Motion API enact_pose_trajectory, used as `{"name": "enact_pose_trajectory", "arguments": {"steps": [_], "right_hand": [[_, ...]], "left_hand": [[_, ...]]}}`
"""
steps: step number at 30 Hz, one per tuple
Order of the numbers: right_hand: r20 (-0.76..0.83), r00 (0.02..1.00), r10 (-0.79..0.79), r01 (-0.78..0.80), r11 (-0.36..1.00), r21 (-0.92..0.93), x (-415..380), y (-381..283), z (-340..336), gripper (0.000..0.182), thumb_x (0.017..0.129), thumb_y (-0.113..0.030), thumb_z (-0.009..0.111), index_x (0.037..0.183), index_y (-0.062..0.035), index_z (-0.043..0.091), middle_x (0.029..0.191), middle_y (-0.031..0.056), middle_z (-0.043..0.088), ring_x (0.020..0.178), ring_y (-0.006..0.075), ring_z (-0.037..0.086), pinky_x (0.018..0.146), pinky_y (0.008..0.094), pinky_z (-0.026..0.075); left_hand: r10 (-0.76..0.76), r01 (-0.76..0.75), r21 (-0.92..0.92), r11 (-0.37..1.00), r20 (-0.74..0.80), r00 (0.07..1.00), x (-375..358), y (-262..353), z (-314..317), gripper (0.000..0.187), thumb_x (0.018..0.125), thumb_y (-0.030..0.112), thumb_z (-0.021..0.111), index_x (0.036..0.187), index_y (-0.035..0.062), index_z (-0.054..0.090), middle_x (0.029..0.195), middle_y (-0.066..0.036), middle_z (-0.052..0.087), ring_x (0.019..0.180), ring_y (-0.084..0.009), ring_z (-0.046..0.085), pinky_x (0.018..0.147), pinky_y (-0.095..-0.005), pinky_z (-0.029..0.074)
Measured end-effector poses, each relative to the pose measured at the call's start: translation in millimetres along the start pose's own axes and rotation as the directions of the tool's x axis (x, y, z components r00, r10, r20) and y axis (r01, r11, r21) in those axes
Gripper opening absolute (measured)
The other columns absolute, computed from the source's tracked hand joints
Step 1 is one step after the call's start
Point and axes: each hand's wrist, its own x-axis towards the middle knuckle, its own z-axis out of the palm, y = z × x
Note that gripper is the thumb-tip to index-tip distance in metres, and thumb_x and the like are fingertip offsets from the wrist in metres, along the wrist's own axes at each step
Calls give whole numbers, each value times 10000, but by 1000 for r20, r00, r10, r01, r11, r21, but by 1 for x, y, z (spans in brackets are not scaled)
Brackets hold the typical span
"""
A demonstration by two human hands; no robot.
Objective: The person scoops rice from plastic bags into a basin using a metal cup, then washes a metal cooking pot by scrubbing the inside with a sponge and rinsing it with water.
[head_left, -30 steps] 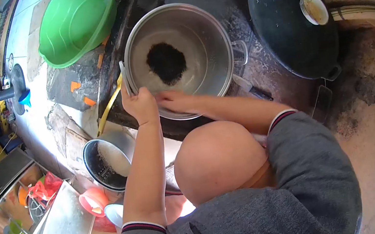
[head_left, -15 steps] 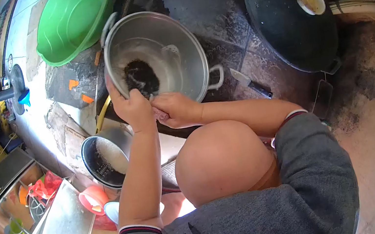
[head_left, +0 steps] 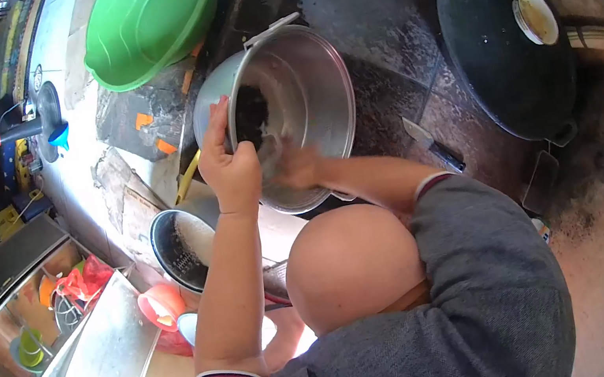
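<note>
A large metal pot (head_left: 321, 89) is tipped toward its right side, its open mouth facing me. Dark residue and wet streaks mark its inner wall. My left hand (head_left: 228, 165) grips the pot's left rim, fingers along the outside and thumb at the edge. Inside the pot, near its lower wall, is my right hand (head_left: 298, 167), smeared by motion. Its fingers and anything in them cannot be made out. Below my left hand stands a dark-lined inner pot (head_left: 169, 251) with cloudy, whitish contents, and a yellow handle (head_left: 189, 177) lies just above it.
A green basin (head_left: 152, 30) sits at the upper left, near orange scraps (head_left: 165, 146). On the right, a knife (head_left: 434, 144) lies on the wet floor. Water runs into a big black wok (head_left: 509, 66) holding a small white-rimmed bowl (head_left: 536, 18). Metal panels (head_left: 100, 366) lean at lower left.
The pot has tilted to the right, and my left hand has moved up along its rim. My right hand has gone from beside the left hand, holding something pinkish, into the pot.
</note>
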Motion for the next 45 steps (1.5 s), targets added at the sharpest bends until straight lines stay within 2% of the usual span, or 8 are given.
{"name": "enact_pose_trajectory", "arguments": {"steps": [7,11,13,22,25,31,37,45], "right_hand": [[-27,969,-247,195,825,-530,17,73,-60,637,783,-318,510,1331,-78,288,1344,161,342,1243,304,340,996,516,258],[6,956,294,-281,916,-285,-13,13,4,559,883,-344,351,1360,-71,246,1400,158,257,1226,318,356,997,492,255],[88,993,-80,22,849,528,-19,-50,-11,539,899,-389,326,1322,-54,328,1341,183,348,1195,340,381,1001,415,283],[241,965,-99,31,962,271,-41,-56,-52,487,880,-347,317,1239,-46,451,1192,220,487,1124,339,451,942,393,344],[-287,930,-229,359,400,843,-39,-60,-58,334,882,-302,404,1074,-64,540,1001,210,569,1026,314,527,861,408,417],[38,939,-341,343,924,-169,-93,-20,-88,272,810,-240,559,971,-24,521,886,168,595,855,333,579,736,366,465],[-174,893,-415,397,544,739,-63,-53,-53,396,788,-225,559,1117,-36,444,1006,177,572,975,317,551,802,401,434],[22,972,-236,207,802,-561,6,91,-74,568,827,-287,472,1340,-109,308,1400,100,276,1266,266,298,1011,491,218]], "left_hand": [[-31,27,-58,998,-66,997,-7,-17,-13,561,619,-105,375,1157,-38,515,1174,-145,542,1172,-228,456,979,-291,319],[-57,37,-142,989,-138,989,-5,-14,-3,558,630,-101,383,1169,-33,509,1140,-126,556,1073,-176,522,931,-266,363],[-111,78,-169,982,-200,973,-14,-21,-4,539,641,-96,387,1163,-41,510,1094,-116,571,1015,-170,545,901,-256,387],[-239,141,-354,924,-249,939,-10,-17,10,476,646,-78,456,1116,-50,527,1022,-107,587,900,-159,574,821,-250,432],[-295,204,-310,929,-281,913,4,-6,11,459,649,-71,476,1102,-50,544,1013,-105,595,896,-149,574,824,-246,430],[-140,107,-253,962,-116,983,26,-20,5,432,670,6,517,1098,-43,544,1075,-129,577,1040,-209,521,925,-303,360],[63,-52,77,996,-155,986,-13,-8,6,515,624,-36,445,1132,-39,531,1154,-186,543,1219,-279,391,1021,-321,245],[-26,16,48,999,205,978,6,12,5,572,582,-69,388,1117,21,569,1160,-182,549,1221,-293,395,1010,-315,270]]}}
